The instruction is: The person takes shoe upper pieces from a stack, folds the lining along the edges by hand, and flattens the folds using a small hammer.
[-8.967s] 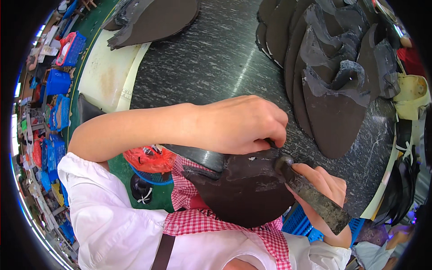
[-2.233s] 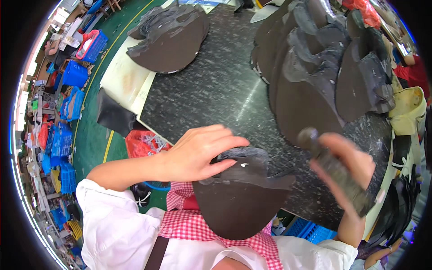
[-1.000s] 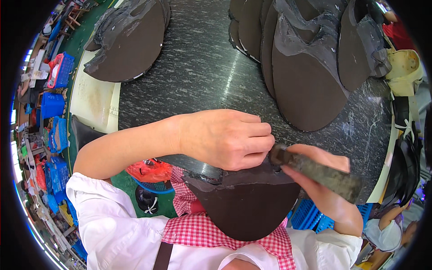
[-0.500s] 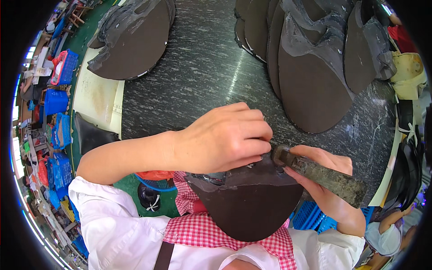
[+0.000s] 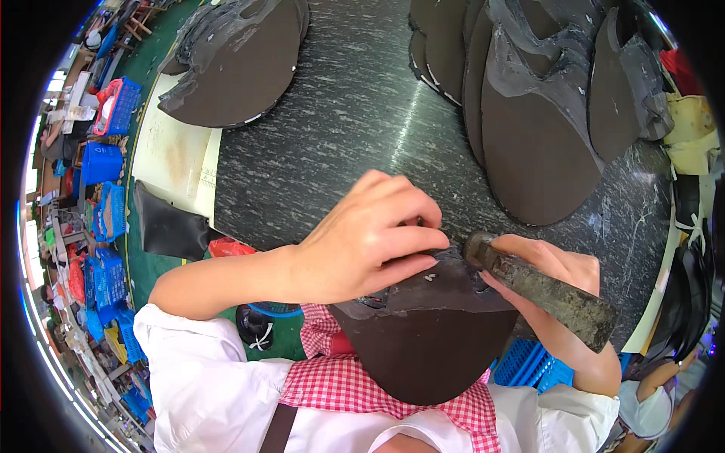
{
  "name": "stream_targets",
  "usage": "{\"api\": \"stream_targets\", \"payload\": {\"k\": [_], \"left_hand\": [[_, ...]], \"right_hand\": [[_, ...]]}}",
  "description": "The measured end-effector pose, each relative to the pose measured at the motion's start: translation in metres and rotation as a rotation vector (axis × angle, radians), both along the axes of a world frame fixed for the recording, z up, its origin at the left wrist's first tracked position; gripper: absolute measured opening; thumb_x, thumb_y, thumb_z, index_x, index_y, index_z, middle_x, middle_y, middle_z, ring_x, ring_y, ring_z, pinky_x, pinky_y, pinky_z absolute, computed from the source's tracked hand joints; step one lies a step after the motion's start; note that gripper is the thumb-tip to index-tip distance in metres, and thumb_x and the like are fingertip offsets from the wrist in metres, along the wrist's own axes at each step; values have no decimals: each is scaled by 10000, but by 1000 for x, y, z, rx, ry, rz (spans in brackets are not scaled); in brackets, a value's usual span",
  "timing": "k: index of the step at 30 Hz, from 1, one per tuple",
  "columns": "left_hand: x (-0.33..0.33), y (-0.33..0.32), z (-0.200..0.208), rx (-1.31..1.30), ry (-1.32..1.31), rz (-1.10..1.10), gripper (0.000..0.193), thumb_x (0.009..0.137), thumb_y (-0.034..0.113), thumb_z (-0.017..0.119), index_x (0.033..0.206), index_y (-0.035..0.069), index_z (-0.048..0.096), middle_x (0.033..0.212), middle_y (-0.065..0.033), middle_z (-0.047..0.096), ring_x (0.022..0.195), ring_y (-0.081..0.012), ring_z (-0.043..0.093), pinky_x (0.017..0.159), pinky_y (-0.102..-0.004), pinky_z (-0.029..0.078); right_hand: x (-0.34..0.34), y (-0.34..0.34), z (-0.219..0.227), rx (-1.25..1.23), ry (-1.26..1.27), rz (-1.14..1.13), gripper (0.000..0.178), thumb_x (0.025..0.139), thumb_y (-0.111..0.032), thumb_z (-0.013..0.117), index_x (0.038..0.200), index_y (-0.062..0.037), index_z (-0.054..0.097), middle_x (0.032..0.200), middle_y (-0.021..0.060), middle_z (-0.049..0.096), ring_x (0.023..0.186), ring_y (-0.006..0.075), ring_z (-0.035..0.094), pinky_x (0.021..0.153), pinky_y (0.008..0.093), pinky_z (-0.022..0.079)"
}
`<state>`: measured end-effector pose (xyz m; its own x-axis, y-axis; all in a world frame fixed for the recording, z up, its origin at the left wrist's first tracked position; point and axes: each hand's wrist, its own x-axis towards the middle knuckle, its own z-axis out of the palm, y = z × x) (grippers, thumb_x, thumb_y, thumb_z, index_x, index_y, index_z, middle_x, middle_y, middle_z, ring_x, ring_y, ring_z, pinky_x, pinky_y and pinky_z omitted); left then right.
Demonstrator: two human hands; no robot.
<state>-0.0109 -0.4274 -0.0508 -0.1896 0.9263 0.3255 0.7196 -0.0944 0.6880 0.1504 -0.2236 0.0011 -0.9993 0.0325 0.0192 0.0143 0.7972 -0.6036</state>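
A dark brown leather-like piece with a rounded near end lies at the near table edge, overhanging toward my apron. My left hand is curled over its greyish far edge, thumb and fingers bent down on it; the exact pinch is partly hidden. In my right hand is a hammer, its worn metal head lying across the hand and its round face at the piece's far right edge. The hammer's handle is hidden. A small pale mark shows on the piece near my left thumb.
Similar dark pieces lie overlapped at the far right, and another stack sits far left. The speckled dark table lies between them. A black sheet hangs at the left edge. Blue baskets stand below, right.
My left hand has lifted slightly and its fingers have loosened apart, uncovering more of the piece's far edge. The hammer stays at nearly the same spot. The whole view has shifted a little.
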Motion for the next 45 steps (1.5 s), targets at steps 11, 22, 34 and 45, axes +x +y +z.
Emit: {"api": "stream_targets", "payload": {"k": [11,22,34,45], "left_hand": [[17,-9,-8,141,373,27,319,673,88,773,974,6,705,961,-84,622,827,-243,625,705,-359,512],[27,-21,-6,138,527,97,259,698,76,729,952,27,706,976,-77,642,831,-239,626,789,-389,486],[41,-32,-5,72,688,218,240,732,107,696,957,25,710,966,-78,639,865,-213,611,759,-377,493],[20,5,15,118,580,41,298,652,93,655,890,-87,657,929,-157,617,804,-273,601,828,-421,527]], "right_hand": [[-11,-8,0,62,90,125,409,731,-213,695,1107,-55,666,640,64,544,509,235,599,478,341,460],[-19,-12,-7,113,167,177,421,714,-201,696,1114,-74,662,642,56,544,507,220,596,483,334,462],[-38,-18,15,129,112,197,332,728,-112,823,1016,-42,674,750,100,665,595,259,652,552,336,486],[-20,1,22,9,112,-73,296,727,-7,803,1005,-18,700,867,118,726,747,224,719,682,311,543]]}}
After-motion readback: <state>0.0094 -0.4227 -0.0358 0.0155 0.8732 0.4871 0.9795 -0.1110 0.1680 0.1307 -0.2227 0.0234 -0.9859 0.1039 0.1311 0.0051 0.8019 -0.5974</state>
